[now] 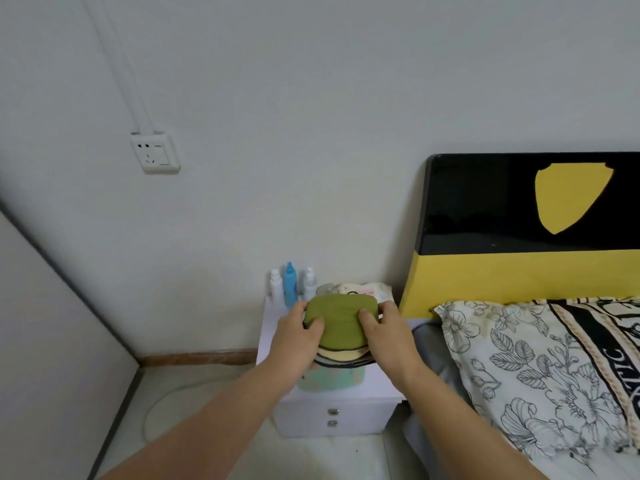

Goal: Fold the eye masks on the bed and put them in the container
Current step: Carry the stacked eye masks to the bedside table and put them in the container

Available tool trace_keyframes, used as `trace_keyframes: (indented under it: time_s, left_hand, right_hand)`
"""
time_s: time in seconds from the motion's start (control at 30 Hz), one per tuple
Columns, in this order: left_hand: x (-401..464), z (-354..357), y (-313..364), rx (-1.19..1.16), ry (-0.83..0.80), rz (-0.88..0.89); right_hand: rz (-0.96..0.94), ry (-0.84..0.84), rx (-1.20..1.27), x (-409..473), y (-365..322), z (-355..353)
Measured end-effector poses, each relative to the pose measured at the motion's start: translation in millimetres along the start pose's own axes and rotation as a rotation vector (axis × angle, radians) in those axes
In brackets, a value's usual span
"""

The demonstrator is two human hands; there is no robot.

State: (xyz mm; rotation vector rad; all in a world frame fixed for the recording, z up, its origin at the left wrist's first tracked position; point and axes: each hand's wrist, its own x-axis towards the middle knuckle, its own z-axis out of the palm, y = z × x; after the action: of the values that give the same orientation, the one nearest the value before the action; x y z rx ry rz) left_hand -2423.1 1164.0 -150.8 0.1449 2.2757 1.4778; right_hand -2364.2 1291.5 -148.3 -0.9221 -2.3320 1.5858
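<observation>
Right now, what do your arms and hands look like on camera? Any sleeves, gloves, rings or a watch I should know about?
Both forearms are bare up to the frame's bottom edge, so no sleeves show. The left hand and the right hand wear no gloves. No watch, bracelet or band shows on either wrist, and no rings show on the fingers that are in view. No markings or cables either.

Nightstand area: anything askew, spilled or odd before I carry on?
Nothing stands out. Both hands, left hand and right hand, hold the folded stack of eye masks over the container on the nightstand; the bottles behind stand upright.
</observation>
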Motion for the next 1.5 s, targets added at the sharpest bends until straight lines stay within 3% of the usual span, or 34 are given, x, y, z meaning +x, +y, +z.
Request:
trace_keyframes:
  time_s: [0.63,0.87,1.5]
  left_hand:
    - [170.3,64.5,-25.3,0.110,0.104,-0.089]
    - [192.1,75.4,-66.8,0.108,0.114,-0.169]
    - [243.2,129.4,-189.7,0.310,0.082,-0.313]
  right_hand:
    - [0.108,-0.142,-0.054,182.6,53.4,26.9]
    - [0.163,-0.214,-0.074,203.9,92.2,57.3]
    - [0.472,-0.164,-0.157,237.5,197.4,155.8]
